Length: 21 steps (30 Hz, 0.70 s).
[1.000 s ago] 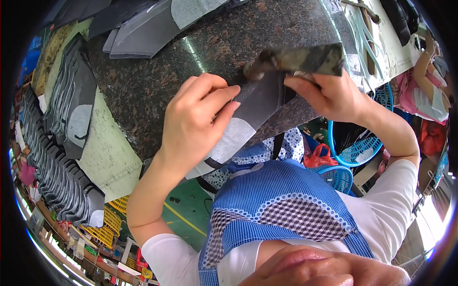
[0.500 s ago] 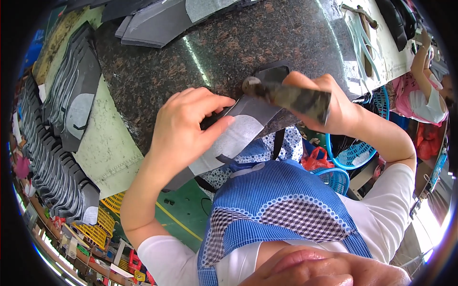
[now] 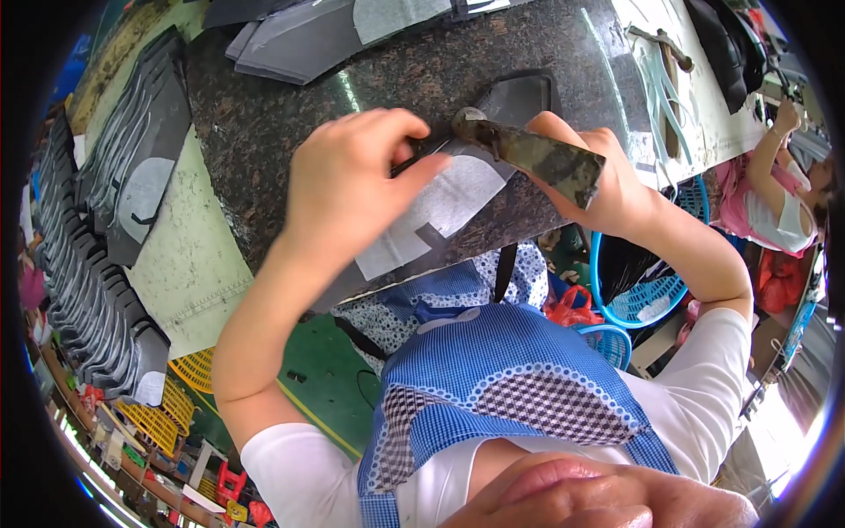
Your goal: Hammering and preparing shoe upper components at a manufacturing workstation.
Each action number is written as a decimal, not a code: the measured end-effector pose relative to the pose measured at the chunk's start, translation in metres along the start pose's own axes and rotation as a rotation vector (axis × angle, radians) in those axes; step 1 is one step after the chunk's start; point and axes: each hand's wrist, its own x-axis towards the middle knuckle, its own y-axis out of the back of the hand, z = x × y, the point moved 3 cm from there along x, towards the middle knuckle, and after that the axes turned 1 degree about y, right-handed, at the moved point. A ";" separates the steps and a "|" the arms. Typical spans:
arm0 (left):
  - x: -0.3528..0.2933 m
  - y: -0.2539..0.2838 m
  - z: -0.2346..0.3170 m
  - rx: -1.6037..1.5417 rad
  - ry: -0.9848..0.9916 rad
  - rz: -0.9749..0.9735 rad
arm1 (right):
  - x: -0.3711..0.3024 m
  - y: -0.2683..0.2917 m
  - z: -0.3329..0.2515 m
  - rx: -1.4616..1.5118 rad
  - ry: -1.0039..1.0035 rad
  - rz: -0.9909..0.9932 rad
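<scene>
A dark grey sheet piece [image 3: 524, 99] with a pale grey rounded patch [image 3: 453, 198] lies on the speckled stone slab [image 3: 264, 132] in front of me. My left hand [image 3: 352, 176] is curled over its far edge, thumb and fingers closed on that edge. My right hand [image 3: 607, 180] grips a hammer with a worn, mottled head [image 3: 537, 154]; its handle is hidden in the hand. The hammer's round face is down at the sheet's far edge, just right of my left fingertips. I cannot tell whether it touches.
Stacked grey pieces [image 3: 299, 44] lie at the slab's far side. Overlapping rows of similar pieces [image 3: 141, 176] line the left. Another hammer [image 3: 664, 48] and pale cords [image 3: 664, 97] lie at far right. Blue baskets [image 3: 642, 304] stand below right. Another person [image 3: 775, 194] sits beyond.
The grey sheet has shifted away from me and slightly right, further onto the slab. My left hand has moved with it, and the hammer is a little farther away.
</scene>
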 end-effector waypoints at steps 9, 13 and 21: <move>-0.036 -0.011 0.003 0.205 -0.363 0.207 | 0.009 -0.004 -0.008 0.122 0.045 -0.092; -0.044 -0.012 0.000 0.383 -0.467 0.267 | 0.029 0.009 -0.017 0.169 -0.223 0.079; -0.049 0.019 -0.025 0.112 -0.385 0.003 | 0.034 -0.011 -0.020 0.209 -0.048 0.054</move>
